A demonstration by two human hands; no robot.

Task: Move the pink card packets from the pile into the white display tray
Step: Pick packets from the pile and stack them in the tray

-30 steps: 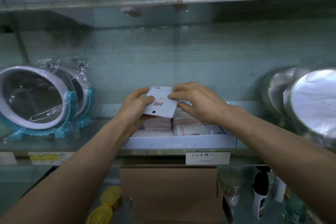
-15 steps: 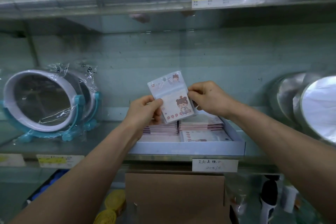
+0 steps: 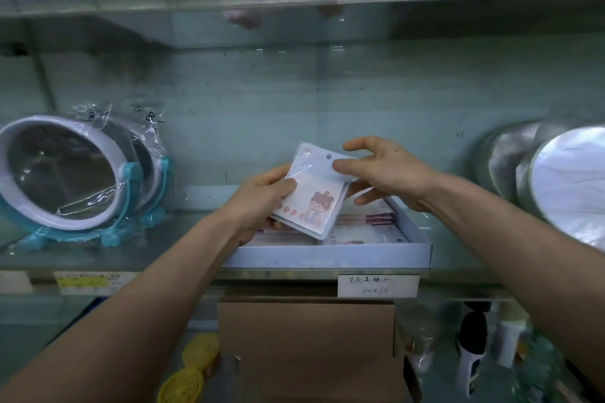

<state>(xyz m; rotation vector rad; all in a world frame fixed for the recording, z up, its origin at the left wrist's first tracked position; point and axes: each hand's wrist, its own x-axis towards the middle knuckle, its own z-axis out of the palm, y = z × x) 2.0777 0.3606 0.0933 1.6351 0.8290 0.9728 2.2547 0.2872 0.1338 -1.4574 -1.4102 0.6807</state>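
Gripped at its left edge by the left hand (image 3: 262, 199), a pink card packet (image 3: 314, 198) was held tilted just above the white tray (image 3: 327, 257) and pinched at its top by the half-spread right hand (image 3: 389, 173), so lowering it flat was judged to be needed next.

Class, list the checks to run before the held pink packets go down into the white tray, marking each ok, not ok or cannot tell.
1. Left hand grip on the held packets: ok, thumb over their lower corner.
2. Right hand grip: cannot tell; its thumb touches their top.
3. Held packets over the white tray: ok.
4. Free room in tray: cannot tell; stacked packets lie there.
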